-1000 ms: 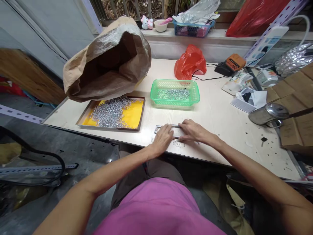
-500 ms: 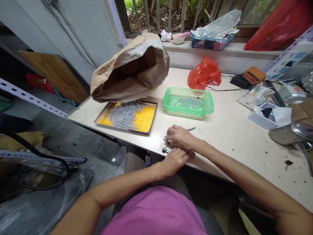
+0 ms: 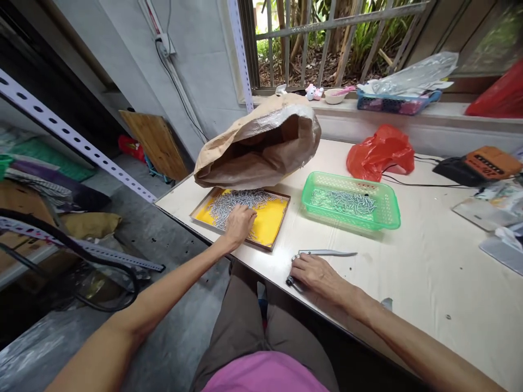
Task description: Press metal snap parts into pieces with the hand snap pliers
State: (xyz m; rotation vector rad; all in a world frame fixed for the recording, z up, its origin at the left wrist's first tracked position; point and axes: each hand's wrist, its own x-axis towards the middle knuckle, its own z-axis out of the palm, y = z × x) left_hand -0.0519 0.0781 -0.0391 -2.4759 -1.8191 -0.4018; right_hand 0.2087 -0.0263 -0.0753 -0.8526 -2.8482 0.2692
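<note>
My left hand is over the shallow tray with a yellow bottom, fingers bent together at the edge of a heap of small silvery metal pins. Whether a pin is between the fingertips is too small to see. Near the table's front edge, my right hand is closed over a metal tool. A long flat arm of the tool sticks out to the right, and a short rod with a black knob shows below the fingers. My palm hides its middle.
A green plastic basket holds more metal pins. An open brown paper sack leans over the tray's back edge. Behind the basket lie a red plastic bag and an orange-and-black battery charger with a cable.
My left hand has moved away from my right hand and the tool, leftward to the pins in the tray. My right hand stays at the tool. The view has shifted left.
</note>
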